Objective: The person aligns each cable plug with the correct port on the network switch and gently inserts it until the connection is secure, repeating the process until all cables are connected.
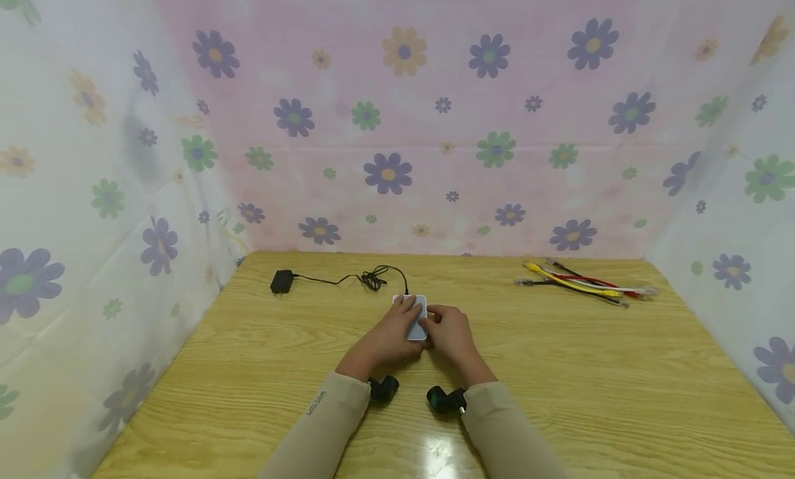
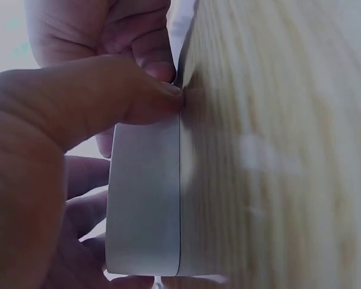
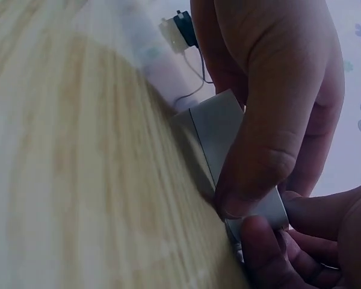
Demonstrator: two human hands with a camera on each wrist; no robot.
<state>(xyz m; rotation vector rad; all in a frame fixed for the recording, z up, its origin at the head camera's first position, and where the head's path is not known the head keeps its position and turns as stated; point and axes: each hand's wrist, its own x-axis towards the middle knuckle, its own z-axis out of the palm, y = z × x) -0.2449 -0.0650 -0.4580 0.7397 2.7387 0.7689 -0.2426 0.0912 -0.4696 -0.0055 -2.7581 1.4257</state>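
On the table, a small white box-shaped device lies between both hands, a thin black cable running from its far edge. My left hand holds it from the left, fingers spread over the top and thumb against its near side. My right hand grips the right edge near the front corner. In the left wrist view, the thumb presses the smooth white side of the device. The right wrist view has the right thumb against the side of the device, close to the left thumb. The underside is hidden.
The cable leads through a loose coil to a black power adapter at the back left. Several short network cables, yellow, red, white and black, lie in a pile at the back right. Flower-patterned cloth walls the table's back and sides.
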